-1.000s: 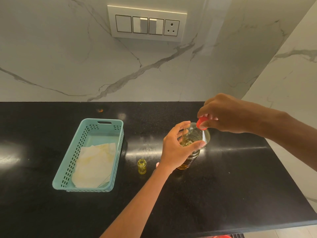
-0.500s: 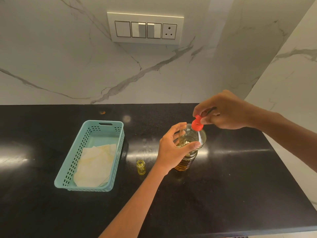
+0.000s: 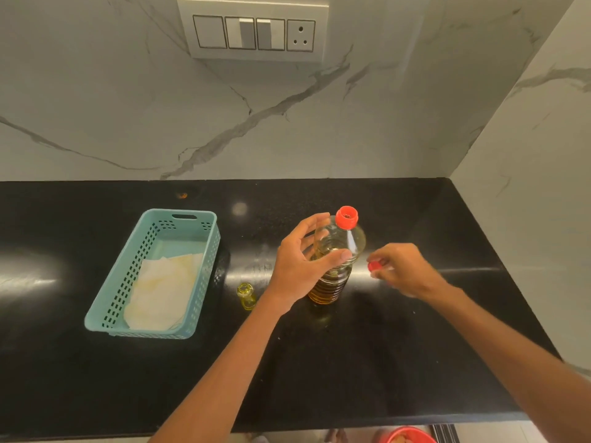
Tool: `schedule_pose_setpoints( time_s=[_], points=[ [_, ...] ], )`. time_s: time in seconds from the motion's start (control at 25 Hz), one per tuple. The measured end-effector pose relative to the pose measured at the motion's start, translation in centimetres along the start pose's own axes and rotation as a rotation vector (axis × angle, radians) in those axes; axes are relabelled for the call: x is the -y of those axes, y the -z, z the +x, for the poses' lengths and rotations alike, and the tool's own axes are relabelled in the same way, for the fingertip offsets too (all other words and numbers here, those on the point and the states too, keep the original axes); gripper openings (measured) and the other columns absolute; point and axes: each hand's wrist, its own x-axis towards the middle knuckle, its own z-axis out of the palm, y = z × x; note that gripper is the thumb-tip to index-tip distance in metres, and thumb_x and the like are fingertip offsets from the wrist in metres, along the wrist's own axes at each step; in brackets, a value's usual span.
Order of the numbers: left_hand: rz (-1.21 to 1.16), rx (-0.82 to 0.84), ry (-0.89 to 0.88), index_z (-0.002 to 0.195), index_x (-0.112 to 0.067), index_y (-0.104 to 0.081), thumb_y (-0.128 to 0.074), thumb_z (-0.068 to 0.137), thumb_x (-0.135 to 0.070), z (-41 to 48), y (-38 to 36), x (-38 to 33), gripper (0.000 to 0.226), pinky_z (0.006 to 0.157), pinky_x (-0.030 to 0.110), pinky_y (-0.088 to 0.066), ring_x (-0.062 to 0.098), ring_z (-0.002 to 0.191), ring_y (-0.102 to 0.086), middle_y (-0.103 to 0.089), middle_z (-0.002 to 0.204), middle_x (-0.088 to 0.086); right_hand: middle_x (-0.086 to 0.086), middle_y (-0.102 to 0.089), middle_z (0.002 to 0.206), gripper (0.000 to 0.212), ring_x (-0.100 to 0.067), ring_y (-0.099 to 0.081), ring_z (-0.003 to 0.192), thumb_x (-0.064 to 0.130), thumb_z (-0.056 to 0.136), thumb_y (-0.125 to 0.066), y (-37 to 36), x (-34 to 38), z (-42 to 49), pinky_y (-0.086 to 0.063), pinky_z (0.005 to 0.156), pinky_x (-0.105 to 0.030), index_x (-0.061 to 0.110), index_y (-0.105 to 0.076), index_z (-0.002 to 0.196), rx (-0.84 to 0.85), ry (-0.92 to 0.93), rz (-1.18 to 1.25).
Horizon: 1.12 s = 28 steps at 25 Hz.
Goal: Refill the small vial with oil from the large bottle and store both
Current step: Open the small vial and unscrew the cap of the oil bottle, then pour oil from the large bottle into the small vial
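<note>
**Left hand** (image 3: 300,266): fingers (image 3: 315,220) curl round the far side of the large bottle (image 3: 334,282) at its shoulder. The thumb presses the near side, so the grip is closed on it.

**Right hand** (image 3: 404,271): fingertips pinch a small red cap (image 3: 374,266). The hand is blurred, so the lie of each finger cannot be told. It sits just right of the bottle, apart from it.

**Large bottle**: upright on the black countertop (image 3: 383,362), with amber oil in the ribbed lower body. A red neck piece (image 3: 347,217) with an open centre tops it.

**Small vial** (image 3: 246,295): upright on the countertop, near the bottle's left, just past the left wrist. Neither hand touches it.

**Teal basket** (image 3: 128,279): well left of the bottle, beyond the vial, with white paper (image 3: 163,289) inside.

**Switch panel** (image 3: 252,30): on the marble wall behind the bottle.
</note>
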Motion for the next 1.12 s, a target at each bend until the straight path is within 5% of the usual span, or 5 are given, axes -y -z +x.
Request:
schedule_pose_setpoints(
  time_s=[0.36, 0.56, 0.8, 0.96, 1.12],
  points=[
    [0.009, -0.040, -0.012, 0.131, -0.038, -0.054, -0.083, 0.080, -0.024, -0.5, -0.6, -0.6, 0.061, 0.093, 0.016, -0.053, -0.004, 0.119, -0.061, -0.062, 0.128, -0.023, -0.007, -0.068, 0.100, 0.021, -0.025, -0.065, 0.094, 0.008, 0.083, -0.075, -5.8, -2.7, -1.2, -0.053, 0.078, -0.033, 0.012, -0.075, 0.104, 0.115, 0.146, -0.182],
    [0.127, -0.061, -0.033, 0.148, -0.032, -0.046, -0.073, 0.077, -0.049, -1.3, -0.3, -0.7, 0.078, 0.105, 0.022, -0.049, 0.004, 0.131, -0.055, -0.056, 0.146, -0.014, -0.008, -0.065, 0.117, 0.036, -0.027, -0.060, 0.109, 0.014, 0.085, -0.074, -6.2, -2.6, -1.7, -0.050, 0.092, -0.036, 0.010, -0.068, 0.120, 0.137, 0.090, -0.110],
    [0.149, -0.715, -0.035, 0.133, -0.024, -0.058, -0.068, 0.095, -0.024, -8.7, 4.5, 3.8, 0.040, 0.107, 0.041, -0.051, 0.006, 0.123, -0.061, -0.062, 0.135, -0.006, 0.005, -0.065, 0.120, 0.067, -0.006, -0.063, 0.110, 0.030, 0.068, -0.087, -3.0, 1.6, -5.4, -0.054, 0.089, -0.019, 0.016, -0.063, 0.129, -0.340, -0.210, 0.711],
    [0.158, -0.647, 0.128, 0.139, -0.021, -0.055, -0.077, 0.088, -0.023, -10.2, 5.5, 8.2, 0.055, 0.109, 0.040, -0.050, 0.007, 0.125, -0.058, -0.059, 0.134, -0.007, 0.011, -0.054, 0.136, 0.091, -0.001, -0.050, 0.127, 0.043, 0.061, -0.088, -4.0, 6.9, -5.1, -0.045, 0.101, -0.020, 0.024, -0.048, 0.141, -0.371, -0.157, 0.818],
    [0.166, -0.543, 0.145, 0.138, -0.020, -0.056, -0.085, 0.079, -0.017, -9.0, 6.1, 10.5, 0.066, 0.104, 0.024, -0.048, 0.006, 0.121, -0.059, -0.059, 0.128, -0.008, 0.010, -0.060, 0.125, 0.083, -0.006, -0.058, 0.116, 0.050, 0.062, -0.087, -6.1, 10.5, -3.4, -0.051, 0.098, -0.026, 0.025, -0.051, 0.133, -0.493, -0.230, 0.767]
  ],
)
